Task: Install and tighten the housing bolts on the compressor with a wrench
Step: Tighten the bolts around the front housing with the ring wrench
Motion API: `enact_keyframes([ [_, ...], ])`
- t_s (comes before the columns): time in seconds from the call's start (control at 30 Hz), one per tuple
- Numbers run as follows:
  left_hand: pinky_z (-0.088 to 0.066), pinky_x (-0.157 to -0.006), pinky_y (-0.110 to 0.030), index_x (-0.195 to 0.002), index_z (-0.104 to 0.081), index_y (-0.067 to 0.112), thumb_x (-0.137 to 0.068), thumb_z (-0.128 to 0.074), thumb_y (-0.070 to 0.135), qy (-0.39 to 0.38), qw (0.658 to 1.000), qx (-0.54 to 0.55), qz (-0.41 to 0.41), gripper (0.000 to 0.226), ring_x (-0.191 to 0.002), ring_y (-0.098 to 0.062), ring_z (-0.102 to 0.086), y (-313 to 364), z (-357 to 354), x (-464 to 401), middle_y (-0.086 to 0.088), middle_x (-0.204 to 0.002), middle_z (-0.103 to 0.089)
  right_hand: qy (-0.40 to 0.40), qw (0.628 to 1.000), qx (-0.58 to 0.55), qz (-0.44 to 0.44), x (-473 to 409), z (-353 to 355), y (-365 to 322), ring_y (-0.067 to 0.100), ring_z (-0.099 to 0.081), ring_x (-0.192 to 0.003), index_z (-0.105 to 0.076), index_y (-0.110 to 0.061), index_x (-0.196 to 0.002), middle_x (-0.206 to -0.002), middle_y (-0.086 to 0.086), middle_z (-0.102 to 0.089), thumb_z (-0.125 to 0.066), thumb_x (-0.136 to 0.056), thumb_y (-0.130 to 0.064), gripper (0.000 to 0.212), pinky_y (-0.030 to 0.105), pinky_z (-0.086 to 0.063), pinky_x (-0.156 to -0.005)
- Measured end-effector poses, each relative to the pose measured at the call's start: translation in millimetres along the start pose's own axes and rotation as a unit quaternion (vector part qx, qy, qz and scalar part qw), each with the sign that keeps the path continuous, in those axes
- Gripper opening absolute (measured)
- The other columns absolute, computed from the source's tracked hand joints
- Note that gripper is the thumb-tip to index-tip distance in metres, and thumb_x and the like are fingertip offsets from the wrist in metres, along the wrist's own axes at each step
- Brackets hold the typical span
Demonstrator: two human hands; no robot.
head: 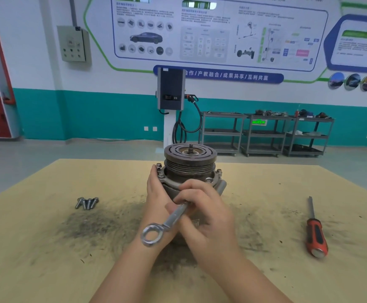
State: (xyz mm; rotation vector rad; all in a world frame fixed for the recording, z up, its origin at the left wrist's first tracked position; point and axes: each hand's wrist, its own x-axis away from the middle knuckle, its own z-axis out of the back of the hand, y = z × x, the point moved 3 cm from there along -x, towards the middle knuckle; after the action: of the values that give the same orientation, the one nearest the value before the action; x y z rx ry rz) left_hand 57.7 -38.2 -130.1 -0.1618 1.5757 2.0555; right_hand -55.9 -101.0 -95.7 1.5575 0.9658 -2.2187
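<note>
The compressor (190,165) stands upright on the wooden table (47,248), its grooved pulley on top. Bolts sit in its housing flange, among them one at the left (158,166) and one at the right (219,171). My left hand (156,193) wraps around the left side of the housing, fingers near the left bolts. My right hand (204,213) grips the shaft of a silver wrench (173,217). Its ring end (150,235) points toward me; its far end is hidden behind my fingers near the front of the flange. Several loose bolts (87,202) lie together at the left.
A red-handled screwdriver (314,232) lies on the table at the right. Dark grime is smeared around the compressor. Beyond the table stand a wall charger (171,89) and grey shelf carts (265,133).
</note>
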Motion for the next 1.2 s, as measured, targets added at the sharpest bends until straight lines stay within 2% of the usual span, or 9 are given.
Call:
enact_keyframes([
  [0.07,-0.022,-0.11,-0.018,-0.155,-0.009,0.022,-0.073,-0.077,0.025,0.0,1.0,0.023,0.006,0.107,-0.142,-0.028,-0.033,2.3,0.9,0.0,-0.008,-0.158,-0.025,-0.012,1.0,0.007,0.007,-4.0,4.8,1.0,0.008,-0.06,-0.099,-0.07,-0.008,-0.085,-0.102,-0.001,-0.064,-0.064,-0.086,-0.029,0.022,0.023,-0.049,-0.084],
  [0.13,-0.031,-0.115,-0.033,-0.152,-0.007,0.035,-0.049,-0.073,0.06,0.0,0.998,0.055,0.025,0.125,-0.137,-0.017,-0.038,7.0,0.1,-0.3,-0.001,-0.154,-0.03,-0.002,1.0,0.0,0.023,-7.7,15.7,2.4,0.009,-0.061,-0.102,-0.068,-0.006,-0.086,-0.106,0.002,-0.065,-0.059,-0.09,-0.027,0.024,0.025,-0.05,-0.087],
  [0.2,-0.028,-0.111,-0.026,-0.151,-0.002,0.044,-0.046,-0.076,0.069,-0.005,0.999,0.037,0.007,0.131,-0.134,-0.001,-0.03,9.9,-0.2,2.0,0.012,-0.154,-0.023,0.043,0.997,-0.068,0.006,-10.8,27.8,4.9,0.014,-0.063,-0.094,-0.064,-0.011,-0.089,-0.102,0.004,-0.066,-0.048,-0.099,-0.032,0.028,0.03,-0.052,-0.081],
  [0.27,-0.024,-0.106,-0.02,-0.152,0.0,0.042,-0.054,-0.082,0.063,0.001,0.999,0.031,-0.007,0.129,-0.128,0.007,-0.024,9.0,1.0,4.6,0.019,-0.153,-0.019,0.119,0.974,-0.186,-0.05,-16.0,37.5,8.7,0.024,-0.063,-0.075,-0.061,-0.023,-0.089,-0.091,0.01,-0.066,-0.038,-0.101,-0.029,0.026,0.033,-0.051,-0.069],
  [0.37,-0.024,-0.105,-0.021,-0.153,0.001,0.04,-0.063,-0.086,0.051,0.002,0.999,0.036,-0.01,0.126,-0.128,0.006,-0.023,9.1,0.6,5.1,0.019,-0.154,-0.019,0.2,0.914,-0.318,-0.154,-20.5,46.4,19.7,0.027,-0.057,-0.058,-0.051,-0.007,-0.085,-0.075,0.013,-0.065,-0.032,-0.094,-0.014,0.022,0.03,-0.05,-0.059],
  [0.63,-0.025,-0.107,-0.022,-0.153,-0.003,0.039,-0.063,-0.086,0.047,0.011,0.999,0.033,-0.015,0.122,-0.133,0.001,-0.027,11.9,1.3,6.4,0.015,-0.153,-0.024,0.196,0.801,-0.478,-0.303,-26.2,54.2,43.9,0.022,-0.048,-0.049,-0.047,-0.007,-0.077,-0.063,0.012,-0.059,-0.025,-0.094,-0.009,0.028,0.023,-0.041,-0.049],
  [0.9,-0.032,-0.117,-0.041,-0.153,-0.008,0.039,-0.06,-0.086,0.052,-0.001,0.999,0.041,-0.012,0.122,-0.14,-0.007,-0.031,12.6,3.0,6.9,0.012,-0.154,-0.029,0.231,0.763,-0.49,-0.353,-23.9,50.4,54.9,0.021,-0.045,-0.042,-0.044,-0.011,-0.075,-0.057,0.009,-0.055,-0.027,-0.093,-0.007,0.025,0.02,-0.039,-0.043],
  [1.1,-0.031,-0.109,-0.026,-0.149,-0.009,0.047,-0.049,-0.08,0.066,0.005,0.999,0.05,-0.011,0.124,-0.136,-0.001,-0.032,12.4,1.8,8.4,0.017,-0.152,-0.029,0.172,0.732,-0.499,-0.431,-33.5,58.7,60.1,0.018,-0.052,-0.048,-0.047,-0.009,-0.079,-0.063,0.009,-0.06,-0.034,-0.095,-0.007,0.021,0.022,-0.048,-0.047],
  [1.2,-0.032,-0.111,-0.028,-0.15,-0.01,0.046,-0.047,-0.077,0.07,0.006,0.999,0.047,-0.008,0.125,-0.137,-0.002,-0.032,11.7,1.5,7.5,0.017,-0.152,-0.028,0.163,0.742,-0.48,-0.439,-35.7,62.0,60.3,0.016,-0.057,-0.049,-0.05,-0.009,-0.099,-0.072,0.013,-0.069,-0.04,-0.096,-0.002,0.012,0.023,-0.05,-0.048],
])
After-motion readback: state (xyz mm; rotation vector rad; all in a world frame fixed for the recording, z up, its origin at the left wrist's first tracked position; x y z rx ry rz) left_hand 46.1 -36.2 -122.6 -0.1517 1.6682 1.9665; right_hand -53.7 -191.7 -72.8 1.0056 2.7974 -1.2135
